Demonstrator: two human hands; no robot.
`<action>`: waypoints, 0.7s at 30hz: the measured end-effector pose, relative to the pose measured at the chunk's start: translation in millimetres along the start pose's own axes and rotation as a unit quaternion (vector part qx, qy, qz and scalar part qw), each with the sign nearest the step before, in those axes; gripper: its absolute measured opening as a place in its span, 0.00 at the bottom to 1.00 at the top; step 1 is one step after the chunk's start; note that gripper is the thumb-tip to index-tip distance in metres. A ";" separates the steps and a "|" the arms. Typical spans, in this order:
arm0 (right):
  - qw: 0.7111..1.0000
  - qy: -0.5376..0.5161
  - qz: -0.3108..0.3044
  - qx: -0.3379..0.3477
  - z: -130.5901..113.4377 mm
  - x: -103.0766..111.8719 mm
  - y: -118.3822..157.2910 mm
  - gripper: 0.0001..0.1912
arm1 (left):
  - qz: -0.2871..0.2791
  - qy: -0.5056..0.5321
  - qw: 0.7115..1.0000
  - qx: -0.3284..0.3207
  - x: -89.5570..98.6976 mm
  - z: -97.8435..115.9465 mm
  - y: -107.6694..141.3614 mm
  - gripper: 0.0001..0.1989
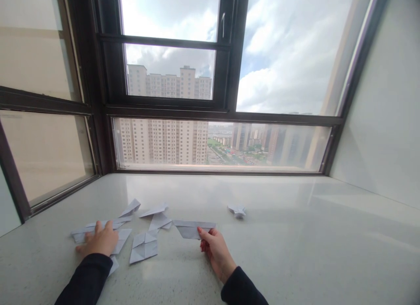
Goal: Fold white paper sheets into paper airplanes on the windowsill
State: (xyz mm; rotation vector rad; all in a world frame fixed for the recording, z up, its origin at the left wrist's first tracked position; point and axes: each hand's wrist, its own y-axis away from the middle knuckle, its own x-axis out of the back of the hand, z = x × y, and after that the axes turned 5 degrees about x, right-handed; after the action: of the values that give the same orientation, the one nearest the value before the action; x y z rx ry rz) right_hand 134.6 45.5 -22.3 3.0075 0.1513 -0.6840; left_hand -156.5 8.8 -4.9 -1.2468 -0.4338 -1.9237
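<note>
My right hand (215,250) pinches a folded white paper piece (188,231), a long slanted strip with a creased upper edge, by its right end between thumb and fingers. It is held just over the sill or resting on it; I cannot tell which. To the left, my left hand (100,241) lies with its fingers apart over a loose pile of folded papers (78,236), partly covering them. Between the hands lies a squarish folded paper (144,246) with crossing creases. Behind it are two overlapping folded papers (159,220).
A small stacked folded paper shape (236,211) sits apart at the right. Everything lies on a glossy pale windowsill (295,252). Dark window frames (223,170) bound it at the back and left, and a white wall (380,121) at the right. Tall buildings stand outside.
</note>
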 end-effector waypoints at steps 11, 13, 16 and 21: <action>1.000 0.008 0.006 0.002 1.9 0.3 -0.8 0.19 | -0.018 -0.051 0.998 0.021 25.5 20.1 18.4 0.23; 1.000 0.009 0.006 0.003 1.7 0.1 -0.9 0.19 | -0.017 -0.061 0.998 0.024 23.7 19.6 17.5 0.25; 1.000 0.006 0.004 0.003 0.6 -0.8 -0.3 0.19 | -0.007 -0.065 0.998 0.028 19.2 16.8 15.0 0.21; 1.000 0.003 0.003 0.001 -0.5 -1.8 0.4 0.19 | 0.011 -0.041 0.999 -0.016 9.9 3.9 4.1 0.18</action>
State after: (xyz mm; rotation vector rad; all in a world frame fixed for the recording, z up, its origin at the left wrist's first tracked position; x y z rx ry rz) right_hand 133.3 45.0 -21.1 3.0104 0.1414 -0.6733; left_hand -153.1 4.5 5.0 -1.3500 -0.4309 -1.8722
